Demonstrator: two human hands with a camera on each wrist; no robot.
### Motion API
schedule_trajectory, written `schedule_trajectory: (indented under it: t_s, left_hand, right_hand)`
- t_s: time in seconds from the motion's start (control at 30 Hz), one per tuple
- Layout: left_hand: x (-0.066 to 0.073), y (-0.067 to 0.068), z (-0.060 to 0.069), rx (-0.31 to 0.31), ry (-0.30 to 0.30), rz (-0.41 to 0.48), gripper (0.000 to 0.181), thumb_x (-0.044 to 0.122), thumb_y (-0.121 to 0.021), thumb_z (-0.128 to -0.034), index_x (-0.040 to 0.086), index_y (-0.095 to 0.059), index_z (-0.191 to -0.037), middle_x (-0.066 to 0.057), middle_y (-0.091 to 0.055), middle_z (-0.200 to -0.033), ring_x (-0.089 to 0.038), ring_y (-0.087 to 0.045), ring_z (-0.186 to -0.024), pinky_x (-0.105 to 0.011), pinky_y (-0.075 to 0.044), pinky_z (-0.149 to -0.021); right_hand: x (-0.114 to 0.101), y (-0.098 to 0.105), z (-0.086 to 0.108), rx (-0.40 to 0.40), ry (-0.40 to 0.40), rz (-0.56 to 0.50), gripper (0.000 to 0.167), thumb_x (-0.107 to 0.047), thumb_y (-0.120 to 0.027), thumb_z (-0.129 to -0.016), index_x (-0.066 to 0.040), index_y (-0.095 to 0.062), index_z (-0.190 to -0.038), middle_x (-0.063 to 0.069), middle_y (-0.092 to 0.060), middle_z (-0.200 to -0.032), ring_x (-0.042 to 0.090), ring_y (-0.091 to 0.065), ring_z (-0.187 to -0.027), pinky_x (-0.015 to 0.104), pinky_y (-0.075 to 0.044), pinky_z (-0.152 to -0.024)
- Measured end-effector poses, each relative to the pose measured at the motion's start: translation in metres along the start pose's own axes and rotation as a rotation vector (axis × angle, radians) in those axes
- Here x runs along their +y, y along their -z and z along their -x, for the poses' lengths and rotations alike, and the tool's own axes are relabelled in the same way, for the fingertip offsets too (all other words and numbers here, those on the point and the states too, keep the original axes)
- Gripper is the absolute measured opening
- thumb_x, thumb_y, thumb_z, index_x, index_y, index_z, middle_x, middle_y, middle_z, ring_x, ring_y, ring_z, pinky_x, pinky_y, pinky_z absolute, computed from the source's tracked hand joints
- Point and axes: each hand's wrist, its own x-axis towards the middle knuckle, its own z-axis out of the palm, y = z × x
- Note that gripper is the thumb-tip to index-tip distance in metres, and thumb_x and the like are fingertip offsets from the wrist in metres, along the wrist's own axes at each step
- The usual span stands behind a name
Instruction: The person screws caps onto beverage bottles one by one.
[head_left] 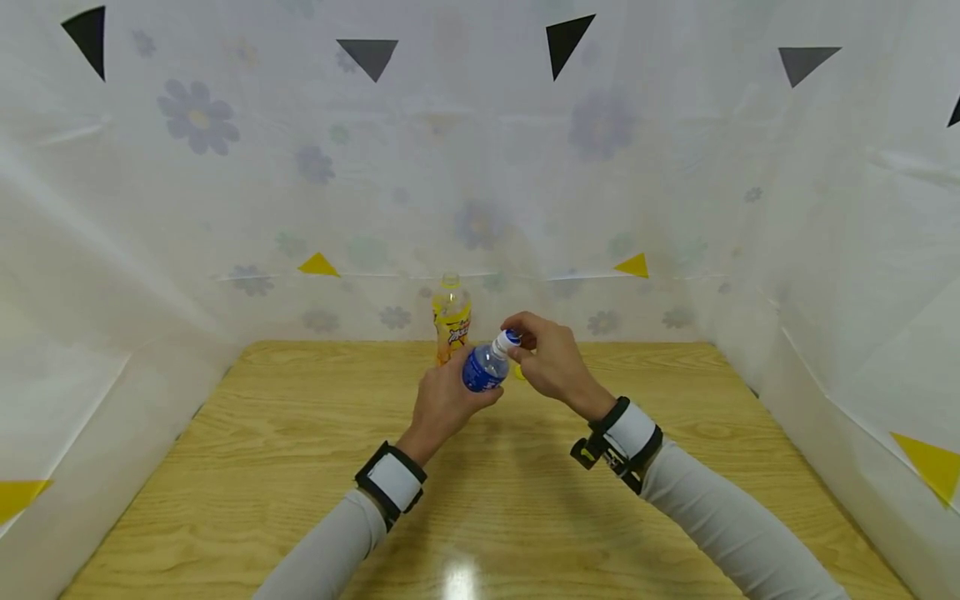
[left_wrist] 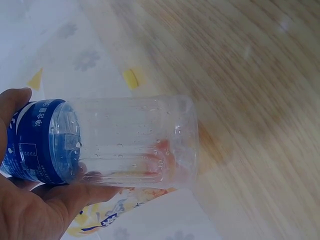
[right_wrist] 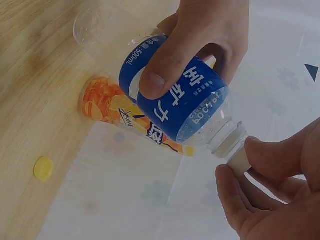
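My left hand (head_left: 446, 396) grips a clear plastic bottle (left_wrist: 130, 140) round its blue label (right_wrist: 170, 90), holding it tilted above the table. Small droplets cling inside its clear wall. At the bottle's mouth, my right hand (head_left: 553, 358) pinches a white cap (right_wrist: 240, 161) between thumb and fingers. In the right wrist view the cap is at the neck; whether it is threaded on, I cannot tell. Behind the left hand stands a second bottle (head_left: 452, 310) with a yellow and orange label, its neck uncapped. A yellow cap (right_wrist: 43, 169) lies on the table near it.
The wood-grain table (head_left: 285, 467) runs back to a pale flower-patterned curtain (head_left: 480, 167), which also hangs along both sides. Black, grey and yellow triangles mark the curtain. Each wrist wears a strapped band, such as the right wristband (head_left: 630, 433).
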Motion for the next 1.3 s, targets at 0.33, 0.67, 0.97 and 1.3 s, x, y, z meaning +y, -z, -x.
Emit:
schedule_trajectory:
  t_s: [0.33, 0.67, 0.97, 1.3]
  left_hand:
    - [0.002, 0.001, 0.000, -0.004, 0.009, 0.004, 0.070, 0.041, -0.087, -0.0784, 0.017, -0.058, -0.138, -0.011, -0.073, -0.113, -0.027, -0.073, -0.097, -0.043, -0.059, -0.078]
    - [0.001, -0.001, 0.001, 0.010, -0.028, 0.002, 0.068, 0.039, -0.088, -0.0779, 0.016, -0.059, -0.135, -0.012, -0.074, -0.110, -0.027, -0.073, -0.095, -0.043, -0.059, -0.075]
    - [0.000, 0.000, 0.001, 0.000, -0.023, 0.000, 0.069, 0.041, -0.087, -0.0787, 0.018, -0.058, -0.136, -0.010, -0.073, -0.113, -0.026, -0.073, -0.098, -0.042, -0.059, -0.077]
    - [0.000, 0.001, 0.003, 0.003, -0.015, 0.003, 0.070, 0.040, -0.088, -0.0779, 0.019, -0.058, -0.137, -0.011, -0.073, -0.116, -0.027, -0.073, -0.099, -0.043, -0.059, -0.079]
  right_hand:
    - [0.002, 0.001, -0.001, 0.013, 0.003, 0.017, 0.027, -0.014, -0.070, -0.095, -0.003, -0.068, -0.120, 0.012, -0.073, -0.099, 0.024, -0.070, -0.083, 0.037, -0.057, -0.068]
    - [0.005, 0.001, 0.000, 0.027, -0.060, 0.073, 0.032, -0.037, -0.071, -0.096, -0.005, -0.063, -0.098, 0.008, -0.065, -0.079, 0.016, -0.057, -0.061, 0.031, -0.045, -0.055]
    - [0.005, 0.000, 0.000, -0.026, -0.116, 0.092, 0.044, -0.049, -0.067, -0.096, -0.006, -0.061, -0.105, 0.008, -0.066, -0.078, 0.018, -0.059, -0.059, 0.032, -0.046, -0.052]
    - [-0.008, 0.010, 0.000, -0.105, -0.062, 0.073, 0.049, -0.010, -0.067, -0.095, -0.009, -0.054, -0.142, 0.022, -0.063, -0.132, 0.039, -0.066, -0.112, 0.050, -0.057, -0.086]
